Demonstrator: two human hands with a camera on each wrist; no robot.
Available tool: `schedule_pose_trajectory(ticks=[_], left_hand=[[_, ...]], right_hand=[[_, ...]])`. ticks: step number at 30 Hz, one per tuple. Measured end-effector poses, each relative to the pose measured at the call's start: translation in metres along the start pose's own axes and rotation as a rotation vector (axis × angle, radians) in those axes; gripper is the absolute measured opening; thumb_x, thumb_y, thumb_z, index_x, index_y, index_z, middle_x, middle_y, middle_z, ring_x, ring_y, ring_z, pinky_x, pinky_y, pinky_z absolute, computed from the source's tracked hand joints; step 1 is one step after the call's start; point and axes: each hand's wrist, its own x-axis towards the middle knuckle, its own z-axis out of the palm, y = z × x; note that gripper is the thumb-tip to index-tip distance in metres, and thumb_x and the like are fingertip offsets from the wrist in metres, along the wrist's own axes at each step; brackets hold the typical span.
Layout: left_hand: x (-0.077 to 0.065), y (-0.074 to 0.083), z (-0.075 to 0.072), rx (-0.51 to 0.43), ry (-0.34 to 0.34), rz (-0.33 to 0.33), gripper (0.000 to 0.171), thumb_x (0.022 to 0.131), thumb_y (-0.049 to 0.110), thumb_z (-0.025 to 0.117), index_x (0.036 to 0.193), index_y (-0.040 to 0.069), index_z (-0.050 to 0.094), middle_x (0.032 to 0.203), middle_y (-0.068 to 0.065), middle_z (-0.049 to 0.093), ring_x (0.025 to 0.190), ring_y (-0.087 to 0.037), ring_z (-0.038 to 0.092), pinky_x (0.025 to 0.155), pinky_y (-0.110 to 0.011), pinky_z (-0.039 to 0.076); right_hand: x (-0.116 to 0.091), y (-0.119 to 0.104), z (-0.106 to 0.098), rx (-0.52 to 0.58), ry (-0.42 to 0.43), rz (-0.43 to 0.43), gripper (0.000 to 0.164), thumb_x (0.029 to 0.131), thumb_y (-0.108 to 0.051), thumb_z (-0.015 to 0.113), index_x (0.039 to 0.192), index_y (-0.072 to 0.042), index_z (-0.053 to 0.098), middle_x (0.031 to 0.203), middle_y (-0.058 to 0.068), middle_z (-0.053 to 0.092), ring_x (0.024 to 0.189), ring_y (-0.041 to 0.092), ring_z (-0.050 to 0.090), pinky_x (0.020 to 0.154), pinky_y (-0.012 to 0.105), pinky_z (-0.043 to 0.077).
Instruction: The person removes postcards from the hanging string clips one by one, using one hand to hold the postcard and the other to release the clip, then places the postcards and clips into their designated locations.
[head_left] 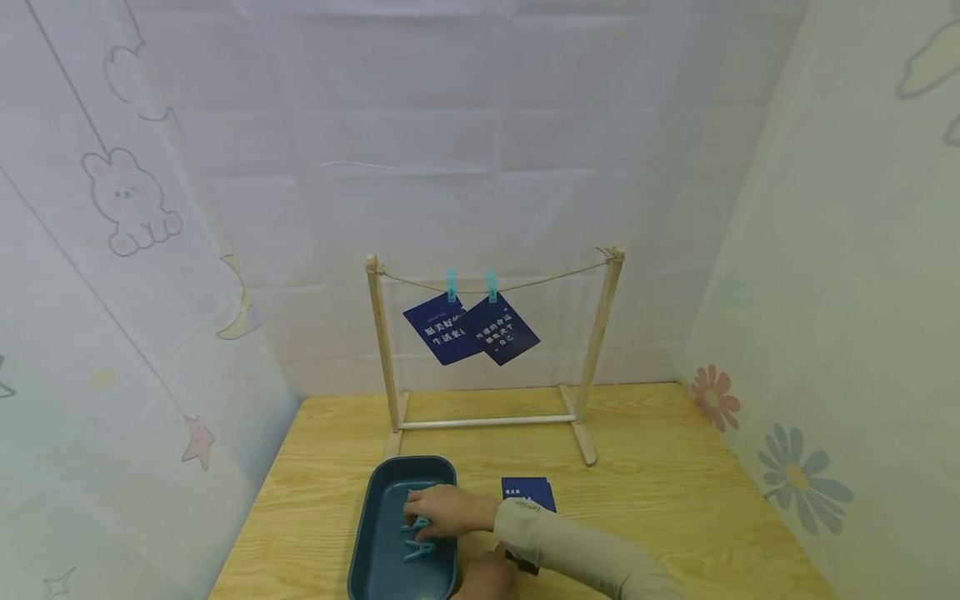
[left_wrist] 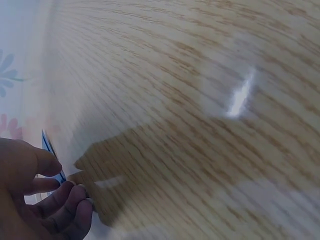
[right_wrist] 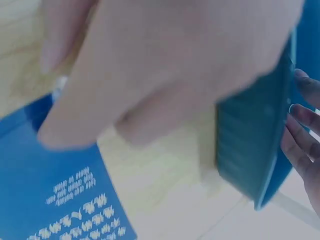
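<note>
My right hand (head_left: 446,510) is down inside a dark teal tray (head_left: 360,542). Its thumb and fingers surround a light blue clothespin (head_left: 417,524); whether they pinch it is unclear. Another clothespin (head_left: 420,549) lies just nearer to me. In the right wrist view, the right fingers (right_wrist: 300,142) bend over the tray wall. My left hand (head_left: 487,577), beside the tray and partly under the right forearm, pinches a blue card by its edge. That card (right_wrist: 75,195) shows white writing in the right wrist view, and only a thin edge in the left wrist view.
Behind the tray stands a wooden rack (head_left: 381,350) with a sagging string (head_left: 555,280). Two blue cards, left (head_left: 438,333) and right (head_left: 501,329), hang overlapping from it by light blue clothespins. More blue cards (head_left: 525,485) lie on the wood-grain table (head_left: 637,492), partly behind the right sleeve.
</note>
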Motion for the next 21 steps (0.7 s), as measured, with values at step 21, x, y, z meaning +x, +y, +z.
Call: schedule_pose_trajectory(ticks=[21], left_hand=[[0.021,-0.008,-0.076,-0.145,0.34,0.264,0.009,0.094,0.013,0.065,0.101,0.01,0.071,0.069,0.012,0.055,0.052,0.006,0.042,0.041,-0.012,0.033]], right_hand=[[-0.043,0.048,-0.124,-0.001,0.41,0.091,0.014,0.101,-0.023,0.06,0.1,-0.012,0.069,0.093,-0.003,0.064,0.079,0.007,0.059,0.069,0.016,0.049]])
